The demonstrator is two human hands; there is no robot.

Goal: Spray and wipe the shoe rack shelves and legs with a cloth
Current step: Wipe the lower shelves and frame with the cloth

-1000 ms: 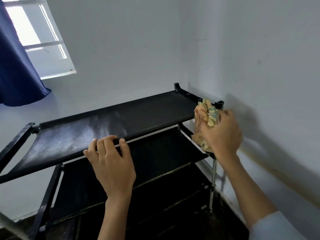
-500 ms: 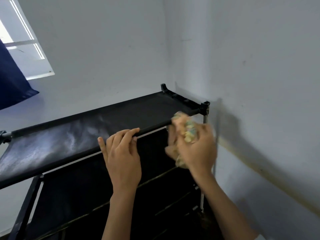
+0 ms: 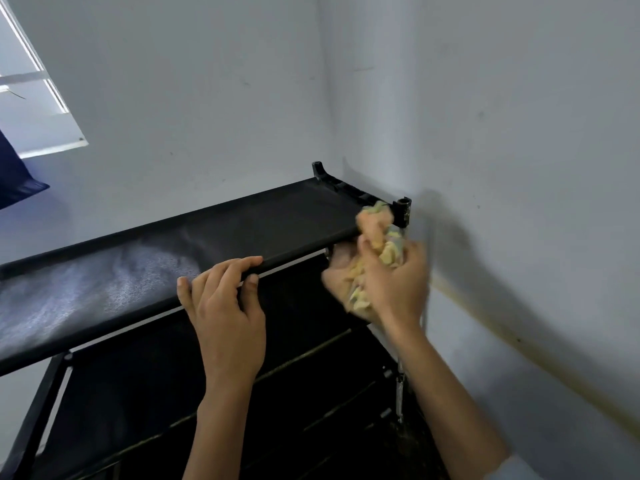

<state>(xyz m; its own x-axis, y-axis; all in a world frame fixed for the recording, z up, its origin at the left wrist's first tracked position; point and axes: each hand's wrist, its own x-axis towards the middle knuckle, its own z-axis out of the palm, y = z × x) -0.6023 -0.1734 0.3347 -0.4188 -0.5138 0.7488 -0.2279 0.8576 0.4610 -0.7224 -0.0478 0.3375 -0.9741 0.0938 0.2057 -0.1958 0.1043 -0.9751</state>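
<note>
My left hand (image 3: 227, 306) curls over the top shelf (image 3: 214, 237) edge to steady the rack — my right hand (image 3: 391, 278) squeezes the bunched cloth (image 3: 388, 252) against the corner leg (image 3: 403, 216) for rubbing.

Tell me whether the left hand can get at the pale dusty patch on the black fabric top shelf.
Probably yes: the left hand already grips that shelf's front edge, and the dusty patch lies just beside it, uncovered.

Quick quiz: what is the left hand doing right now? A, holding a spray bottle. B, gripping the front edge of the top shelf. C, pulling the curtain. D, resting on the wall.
B: the left hand curls its fingers over the front edge of the top shelf, while the right hand holds the cloth.
</note>
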